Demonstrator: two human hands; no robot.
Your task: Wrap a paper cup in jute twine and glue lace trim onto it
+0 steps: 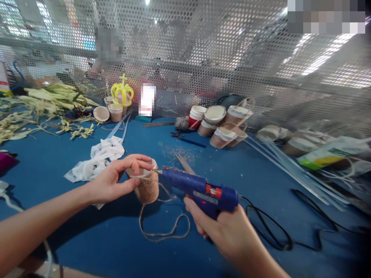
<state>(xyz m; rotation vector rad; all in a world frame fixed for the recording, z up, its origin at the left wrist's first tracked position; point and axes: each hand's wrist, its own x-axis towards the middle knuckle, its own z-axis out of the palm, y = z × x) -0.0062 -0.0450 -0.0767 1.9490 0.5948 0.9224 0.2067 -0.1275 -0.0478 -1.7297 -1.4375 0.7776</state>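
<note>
My left hand (118, 179) grips a paper cup (148, 189) at its rim, fingers over the opening and thumb against the near side. Brown twine covers the cup's wall. A loose tail of twine (165, 237) runs down from it and curls on the blue table. In my right hand (220, 227) is a blue hot glue gun (199, 189) with a small red light on its side. Its metal nozzle points left, at the cup's upper rim; whether it touches cannot be made out. Behind the gun lies a pair of scissors (186, 165), partly covered by it.
Crumpled white plastic (107, 152) lies left of the cup. Twine-wrapped cups (223, 135), dark blue-handled pliers (188, 139) and grey yarn (182, 122) are farther back. Clear glue sticks (298, 170) and a black cord (269, 227) lie right. Corn husks (55, 96) fill the back left before a perforated metal screen (185, 58).
</note>
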